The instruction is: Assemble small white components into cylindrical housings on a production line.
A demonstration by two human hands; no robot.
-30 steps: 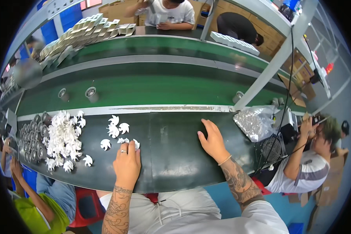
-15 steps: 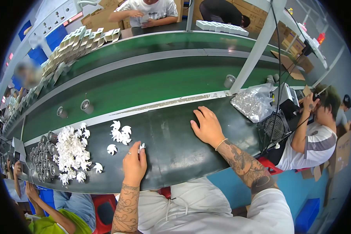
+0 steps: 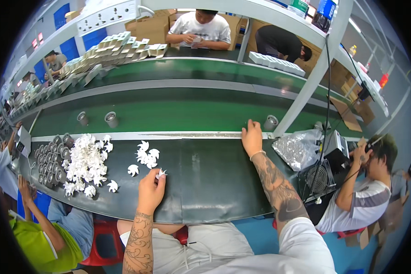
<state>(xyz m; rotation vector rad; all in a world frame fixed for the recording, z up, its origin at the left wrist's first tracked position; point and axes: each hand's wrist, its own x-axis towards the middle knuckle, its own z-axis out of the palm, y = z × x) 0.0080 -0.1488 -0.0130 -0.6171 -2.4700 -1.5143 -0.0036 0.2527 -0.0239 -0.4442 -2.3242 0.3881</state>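
Observation:
My left hand [image 3: 151, 192] is closed, pinching a small white bladed impeller [image 3: 161, 173] between thumb and fingers above the dark worktop. Close by, a few white impellers [image 3: 147, 157] lie in a loose cluster, with a single one [image 3: 133, 170] beside them. My right hand [image 3: 252, 140] reaches over the white rail at the worktop's far edge, fingers apart and holding nothing. A grey cylindrical housing [image 3: 270, 122] stands on the green conveyor belt just right of its fingertips, apparently untouched.
A heap of white impellers [image 3: 89, 160] and rows of grey housings [image 3: 50, 160] occupy the left worktop. Two housings [image 3: 111, 119] stand on the belt. A clear bag of small metal parts [image 3: 297, 148] lies by the slanted post [image 3: 313, 73]. Co-workers sit on both sides and opposite.
My right hand has moved from above the worktop out to the rail, near the housing on the belt. The left hand still holds the impeller. The head view has tilted and shifted.

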